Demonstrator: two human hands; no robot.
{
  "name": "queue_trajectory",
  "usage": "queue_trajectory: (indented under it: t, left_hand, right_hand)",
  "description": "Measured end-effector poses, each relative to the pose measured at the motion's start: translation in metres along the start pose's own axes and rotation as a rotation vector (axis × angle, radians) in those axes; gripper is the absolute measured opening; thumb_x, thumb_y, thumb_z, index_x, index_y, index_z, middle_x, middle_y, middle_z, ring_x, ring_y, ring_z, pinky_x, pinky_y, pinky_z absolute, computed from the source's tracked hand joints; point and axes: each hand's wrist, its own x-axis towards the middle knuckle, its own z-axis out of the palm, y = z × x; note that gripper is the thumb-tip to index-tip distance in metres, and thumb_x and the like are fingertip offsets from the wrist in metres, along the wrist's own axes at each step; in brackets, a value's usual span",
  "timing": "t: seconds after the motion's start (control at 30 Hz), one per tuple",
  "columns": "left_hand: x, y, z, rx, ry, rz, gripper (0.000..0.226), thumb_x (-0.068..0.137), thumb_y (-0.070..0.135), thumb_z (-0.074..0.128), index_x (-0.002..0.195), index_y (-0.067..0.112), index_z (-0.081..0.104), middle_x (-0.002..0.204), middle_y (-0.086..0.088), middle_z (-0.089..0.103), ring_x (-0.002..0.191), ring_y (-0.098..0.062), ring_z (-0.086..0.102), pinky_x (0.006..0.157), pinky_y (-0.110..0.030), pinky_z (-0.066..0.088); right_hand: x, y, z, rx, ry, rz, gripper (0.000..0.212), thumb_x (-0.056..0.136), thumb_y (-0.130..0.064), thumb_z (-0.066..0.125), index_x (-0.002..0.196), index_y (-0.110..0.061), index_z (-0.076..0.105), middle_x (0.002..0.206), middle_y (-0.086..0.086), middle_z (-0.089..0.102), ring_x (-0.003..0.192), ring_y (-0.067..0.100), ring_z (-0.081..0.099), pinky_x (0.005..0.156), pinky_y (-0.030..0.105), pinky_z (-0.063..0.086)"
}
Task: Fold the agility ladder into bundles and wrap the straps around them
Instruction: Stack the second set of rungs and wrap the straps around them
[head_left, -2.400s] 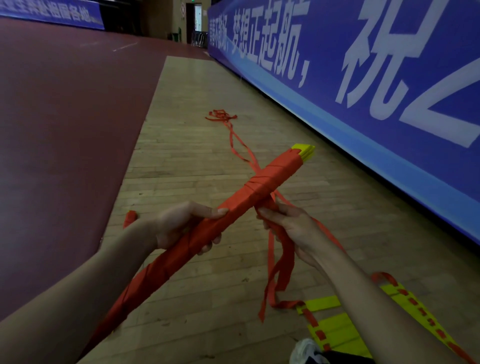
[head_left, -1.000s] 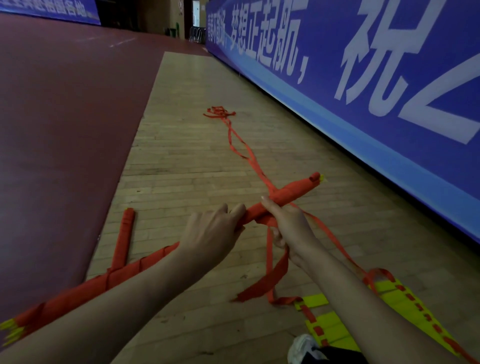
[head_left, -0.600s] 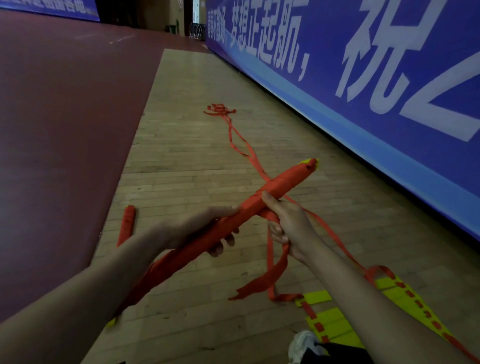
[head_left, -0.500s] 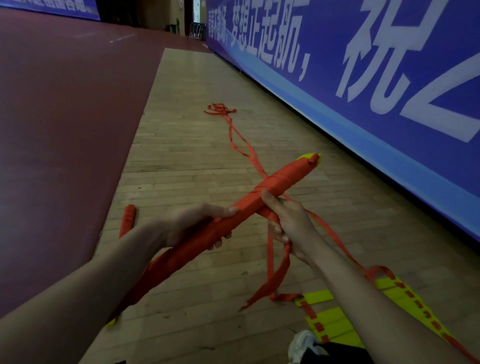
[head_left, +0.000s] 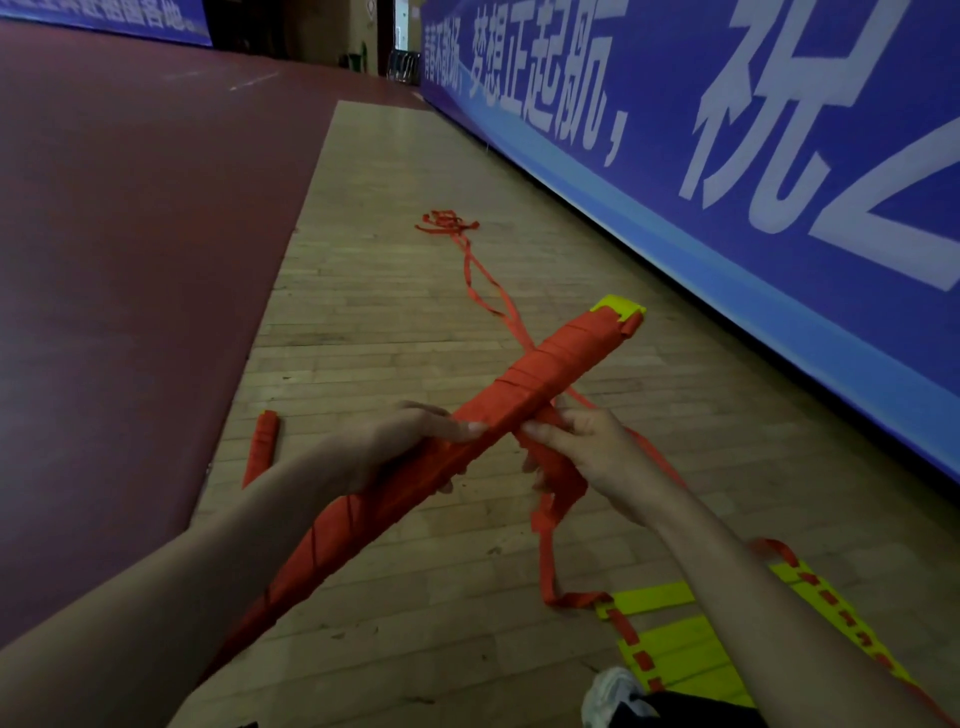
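Gripping the mostly strap-wound bundle (head_left: 524, 384) at its middle, the left hand (head_left: 400, 447) steadies it while the right hand (head_left: 582, 447) pinches loose strap (head_left: 545, 551) just beside it, with unfolded ladder (head_left: 675, 649) below the bundle left to fold.

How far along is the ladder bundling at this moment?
Done: one wrapped bundle lies on the floor. In hand: the left hand grips a second bundle, strap-wound nearly to its yellow tip, and the right hand holds the loose strap. Left: tying off that strap, plus the yellow rungs lying flat at lower right.
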Motion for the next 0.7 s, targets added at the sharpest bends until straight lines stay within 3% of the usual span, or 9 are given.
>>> queue_trajectory:
  t: [0.13, 0.27, 0.33, 0.4, 0.5, 0.57, 0.7]
  left_hand:
    - [-0.001, 0.002, 0.007, -0.024, 0.054, 0.009, 0.037, 0.082, 0.026, 0.071, 0.111, 0.006, 0.057, 0.097, -0.016, 0.068, 0.071, -0.027, 0.070, 0.063, -0.035, 0.055]
    - [-0.003, 0.005, 0.018, 0.148, 0.139, 0.059, 0.033, 0.086, 0.023, 0.071, 0.107, 0.004, 0.054, 0.096, -0.018, 0.067, 0.064, -0.026, 0.068, 0.052, -0.028, 0.054]
    - [-0.001, 0.004, 0.020, 0.278, 0.228, 0.147, 0.027, 0.085, 0.025, 0.072, 0.099, 0.007, 0.058, 0.089, -0.015, 0.068, 0.056, -0.021, 0.067, 0.047, -0.024, 0.052]
    - [-0.001, 0.003, 0.021, 0.435, 0.326, 0.232, 0.023, 0.082, 0.033, 0.073, 0.093, 0.016, 0.060, 0.083, -0.009, 0.070, 0.061, -0.021, 0.069, 0.053, -0.028, 0.055]
    - [-0.004, -0.001, 0.029, 0.892, 0.513, 0.297, 0.031, 0.084, 0.049, 0.064, 0.106, 0.027, 0.059, 0.090, -0.001, 0.068, 0.081, -0.022, 0.066, 0.070, -0.036, 0.055]
    - [-0.006, -0.001, 0.038, 1.155, 0.595, 0.370, 0.036, 0.090, 0.052, 0.054, 0.118, 0.030, 0.054, 0.100, 0.005, 0.064, 0.085, -0.018, 0.063, 0.073, -0.035, 0.054]
    - [-0.005, -0.005, 0.047, 1.321, 0.560, 0.434, 0.041, 0.097, 0.047, 0.044, 0.134, 0.030, 0.038, 0.122, 0.006, 0.051, 0.089, -0.016, 0.062, 0.076, -0.033, 0.054]
  right_hand:
    - [0.002, 0.001, -0.002, -0.096, 0.094, -0.018, 0.016, 0.085, -0.024, 0.070, 0.075, -0.012, 0.066, 0.048, -0.002, 0.052, 0.037, 0.007, 0.047, 0.038, 0.018, 0.038]
    - [0.005, 0.005, 0.001, -0.209, 0.178, -0.054, 0.032, 0.082, -0.042, 0.071, 0.065, -0.016, 0.065, 0.043, -0.007, 0.044, 0.034, 0.004, 0.038, 0.036, 0.018, 0.028]
    - [0.006, 0.006, 0.004, -0.216, 0.224, -0.052, 0.046, 0.083, -0.050, 0.067, 0.064, -0.007, 0.063, 0.041, -0.007, 0.042, 0.034, 0.004, 0.038, 0.037, 0.017, 0.028]
    - [0.009, 0.007, 0.009, -0.187, 0.282, -0.041, 0.059, 0.084, -0.054, 0.062, 0.076, 0.004, 0.068, 0.037, -0.008, 0.040, 0.031, 0.004, 0.038, 0.037, 0.016, 0.026]
    - [0.009, 0.004, 0.017, -0.153, 0.353, 0.012, 0.063, 0.087, -0.060, 0.054, 0.083, 0.000, 0.072, 0.030, -0.009, 0.041, 0.028, 0.003, 0.040, 0.039, 0.016, 0.027]
    - [0.007, 0.004, 0.023, -0.109, 0.362, 0.063, 0.059, 0.087, -0.061, 0.053, 0.085, -0.005, 0.072, 0.030, -0.012, 0.043, 0.028, 0.000, 0.042, 0.041, 0.016, 0.027]
    - [0.003, 0.006, 0.028, 0.021, 0.355, 0.175, 0.061, 0.084, -0.064, 0.056, 0.078, -0.006, 0.070, 0.033, -0.009, 0.039, 0.030, 0.004, 0.034, 0.040, 0.020, 0.025]
